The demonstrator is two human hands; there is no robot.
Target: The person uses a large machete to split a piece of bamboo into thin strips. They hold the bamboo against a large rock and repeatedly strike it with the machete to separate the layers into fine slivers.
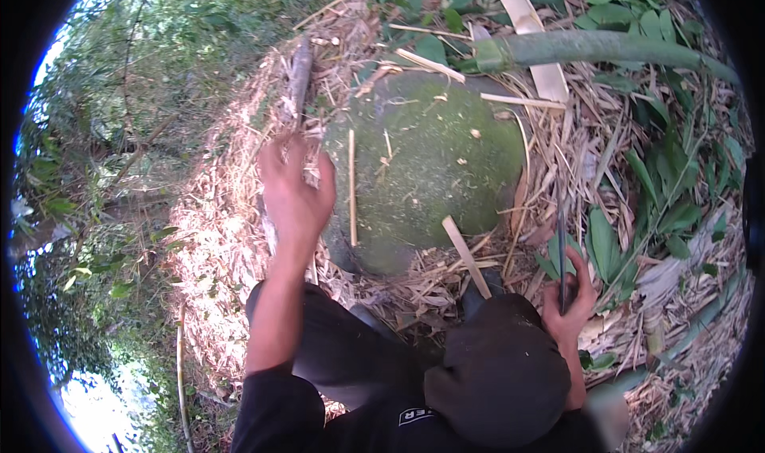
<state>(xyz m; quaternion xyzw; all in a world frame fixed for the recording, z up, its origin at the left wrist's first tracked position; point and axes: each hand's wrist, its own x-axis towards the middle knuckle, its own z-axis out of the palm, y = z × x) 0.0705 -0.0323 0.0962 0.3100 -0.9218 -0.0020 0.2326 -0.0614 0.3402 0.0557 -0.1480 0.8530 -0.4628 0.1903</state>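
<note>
My left hand [295,192] reaches out at the left edge of a large mossy rock [430,174]. Its fingers are apart and slightly blurred, with nothing seen in them. Just beyond the fingertips lies a grey piece of wood [300,74]. In my right hand [575,298], to the right of my knee, is a knife [562,242], its dark narrow blade seen edge-on and pointing away from me. The fingers wrap its lower end. On the rock's left side rests a thin pale strip [352,188]. A wider pale strip [465,255] leans against its near edge, by my knee.
A green bamboo pole [613,49] crosses the far right, over a broad split bamboo piece [532,43]. Dry leaf litter and shavings [219,238] surround the rock. Leafy green plants [669,174] grow at right. A thin upright stem [182,373] stands at lower left.
</note>
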